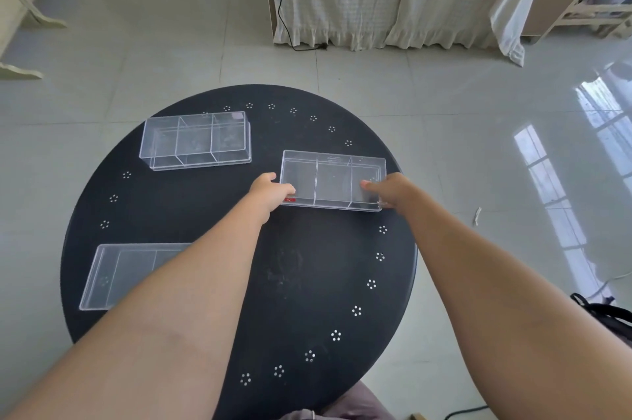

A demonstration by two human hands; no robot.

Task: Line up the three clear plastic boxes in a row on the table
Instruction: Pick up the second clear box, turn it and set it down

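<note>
1. Both hands are gripping the right-hand box (333,181) at its short ends: the left hand (270,188) is closing on the left end with the thumb lying along the near wall, and the right hand (388,189) is closing on the right end with the thumb reaching over onto the clear top.
2. That box is sitting toward the far right of the round black surface (290,282); the far box (195,140) is lying well apart at far left, and the near box (128,274) is lying at near left, partly hidden under the left forearm.
3. All three are appearing as clear, rigid, long rectangular boxes with thin walls and two inner dividers forming three compartments; all look empty.
4. Judging by that, each is likely handling as light and stiff, yet smooth enough to slip, and the thin plastic could crack if squeezed hard; the two short ends are offering the steadiest hold.
5. Matte dark finish is covering the surface, with small rings of pale dots running around its rim.
6. No row is formed yet.
</note>
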